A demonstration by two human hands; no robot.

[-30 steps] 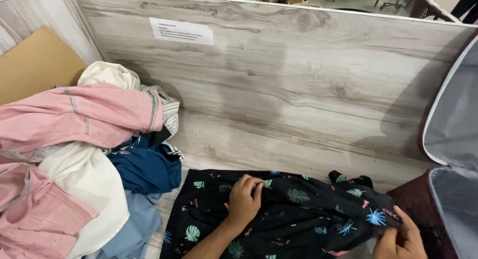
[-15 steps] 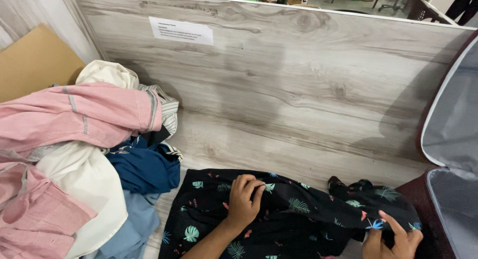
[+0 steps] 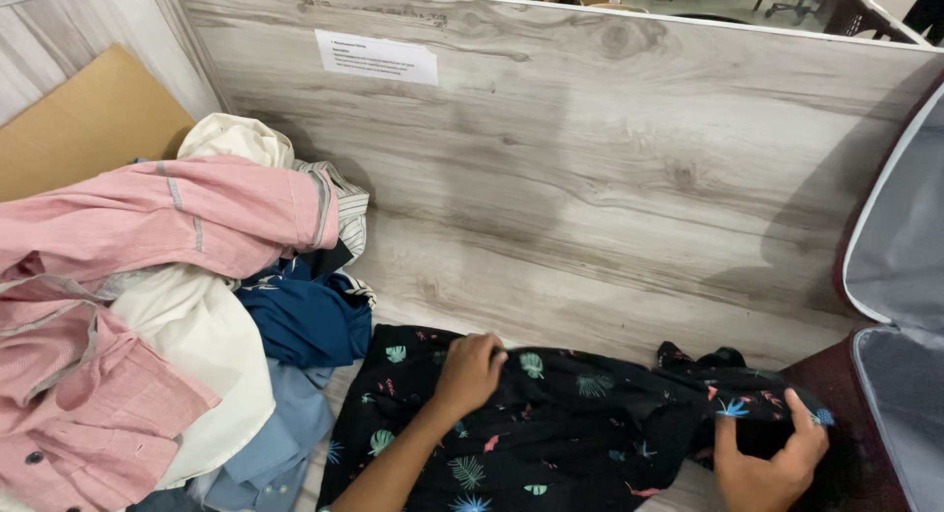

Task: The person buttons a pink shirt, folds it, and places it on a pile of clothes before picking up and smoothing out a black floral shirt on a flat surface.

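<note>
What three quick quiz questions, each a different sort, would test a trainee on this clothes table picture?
1. True or false: the left hand rests on the black leaf-print shirt.
2. What does the right hand grip? A) the pink shirt B) the black shirt's edge C) the cardboard sheet
3. Fill in: the clothes pile lies to the black shirt's ____.

Key: 1 true; 2 B; 3 left.

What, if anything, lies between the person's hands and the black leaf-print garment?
Nothing visible. The left hand rests directly on the black leaf-print garment, and the right hand grips its bunched right end with its fingers. The clothes pile lies apart, to the left.
</note>
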